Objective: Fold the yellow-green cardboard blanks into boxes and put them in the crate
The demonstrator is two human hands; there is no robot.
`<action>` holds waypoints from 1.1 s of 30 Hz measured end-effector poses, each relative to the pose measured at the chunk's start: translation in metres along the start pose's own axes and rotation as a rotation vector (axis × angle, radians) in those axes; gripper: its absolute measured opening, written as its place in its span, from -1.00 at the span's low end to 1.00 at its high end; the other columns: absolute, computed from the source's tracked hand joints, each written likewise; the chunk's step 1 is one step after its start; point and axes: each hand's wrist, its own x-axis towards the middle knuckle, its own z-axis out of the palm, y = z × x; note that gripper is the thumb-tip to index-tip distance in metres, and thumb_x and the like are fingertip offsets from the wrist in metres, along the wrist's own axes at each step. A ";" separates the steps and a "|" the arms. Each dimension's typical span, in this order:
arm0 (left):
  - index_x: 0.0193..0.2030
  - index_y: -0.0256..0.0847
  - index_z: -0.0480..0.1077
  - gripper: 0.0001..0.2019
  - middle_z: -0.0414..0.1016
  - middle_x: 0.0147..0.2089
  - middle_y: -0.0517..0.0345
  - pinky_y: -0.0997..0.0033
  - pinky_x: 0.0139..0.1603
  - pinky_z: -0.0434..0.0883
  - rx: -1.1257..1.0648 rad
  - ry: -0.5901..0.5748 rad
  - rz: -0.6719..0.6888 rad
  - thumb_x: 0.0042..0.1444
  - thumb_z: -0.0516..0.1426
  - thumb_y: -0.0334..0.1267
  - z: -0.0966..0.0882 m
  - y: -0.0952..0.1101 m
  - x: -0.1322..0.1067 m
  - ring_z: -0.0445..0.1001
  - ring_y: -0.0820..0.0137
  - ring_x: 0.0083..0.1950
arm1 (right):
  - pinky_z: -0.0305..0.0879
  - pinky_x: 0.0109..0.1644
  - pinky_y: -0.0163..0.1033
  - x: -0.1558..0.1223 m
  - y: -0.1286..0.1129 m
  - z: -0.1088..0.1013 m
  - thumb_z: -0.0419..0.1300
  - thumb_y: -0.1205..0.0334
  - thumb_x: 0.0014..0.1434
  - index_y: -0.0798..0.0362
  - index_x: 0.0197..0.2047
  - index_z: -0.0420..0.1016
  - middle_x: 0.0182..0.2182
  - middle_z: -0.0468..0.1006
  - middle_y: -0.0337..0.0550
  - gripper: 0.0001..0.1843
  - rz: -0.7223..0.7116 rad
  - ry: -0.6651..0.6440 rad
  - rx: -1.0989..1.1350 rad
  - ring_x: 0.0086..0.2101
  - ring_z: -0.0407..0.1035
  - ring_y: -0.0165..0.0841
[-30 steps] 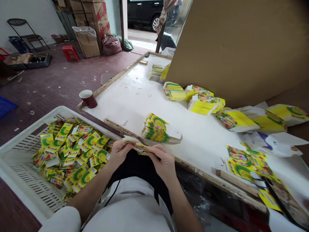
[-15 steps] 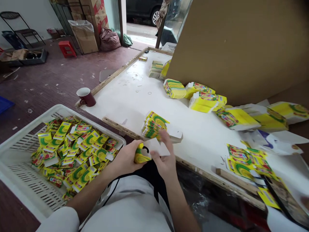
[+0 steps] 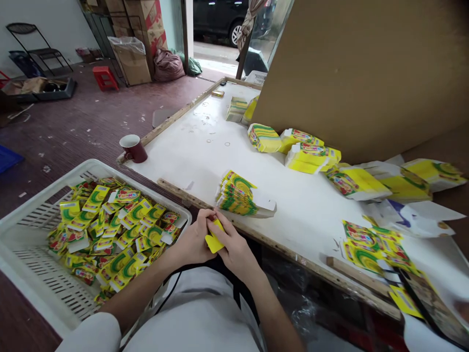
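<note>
In lower centre, left hand [image 3: 196, 240] and right hand [image 3: 234, 248] both grip one yellow carton [image 3: 215, 242]; gentle, even pressure should avoid denting it

Upper garment: plain white top [image 3: 186, 318], creased across the front. Left sleeve [image 3: 93, 332]: white, short, rounded. Thin black cord [image 3: 167, 294]: runs along the top's left side. Lower garment [image 3: 215, 262]: black. Left hand [image 3: 195, 240] and right hand [image 3: 234, 248]: bare.
</note>
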 end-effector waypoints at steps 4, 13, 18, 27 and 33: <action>0.05 -0.15 0.18 -0.43 0.37 0.00 0.00 0.16 -0.01 0.45 0.116 0.031 -0.108 -0.14 0.26 -0.39 -0.010 -0.001 0.002 0.44 0.17 0.01 | 0.27 0.33 -0.04 0.001 0.002 -0.008 0.07 0.44 0.28 -0.22 0.35 0.26 0.41 0.13 -0.12 -0.37 -0.025 0.080 -0.043 0.32 0.18 -0.21; 0.08 -0.12 0.31 -0.44 0.53 -0.06 0.06 0.24 -0.11 0.46 0.190 -0.103 -0.194 -0.12 0.30 -0.25 -0.017 -0.003 0.000 0.55 0.18 -0.09 | 0.38 0.24 -0.03 0.010 -0.012 -0.031 0.19 0.43 0.22 -0.08 -0.04 0.58 0.39 0.18 -0.04 -0.70 0.055 -0.177 -0.074 0.28 0.26 -0.16; 0.13 -0.17 0.31 -0.43 0.53 0.00 -0.01 0.17 0.02 0.46 0.265 -0.058 -0.185 -0.10 0.27 -0.32 -0.017 0.002 0.002 0.54 0.13 -0.01 | 0.23 0.33 0.05 0.012 -0.007 -0.005 0.17 0.34 0.26 -0.02 0.05 0.52 0.34 0.24 0.07 -0.69 0.099 -0.023 -0.025 0.33 0.16 -0.15; 0.35 -0.33 0.09 -0.17 0.28 0.30 -0.36 -0.21 0.26 0.22 0.728 0.347 -0.553 0.01 0.27 -0.03 -0.095 -0.052 -0.034 0.25 -0.20 0.31 | 0.27 0.23 0.17 0.028 0.053 -0.049 0.18 0.12 0.25 0.05 0.26 0.32 0.12 0.49 0.12 -0.47 0.259 0.511 -0.344 0.13 0.35 -0.06; 0.20 -0.20 0.32 -0.48 0.48 0.16 -0.10 0.00 0.25 0.33 0.299 0.106 -0.390 0.14 0.20 -0.03 -0.067 -0.050 -0.030 0.41 0.07 0.21 | 0.29 0.08 0.10 0.040 0.083 -0.060 0.17 0.32 0.15 0.09 0.10 0.43 -0.19 0.60 0.00 -0.58 0.364 0.390 -0.526 -0.14 0.43 -0.11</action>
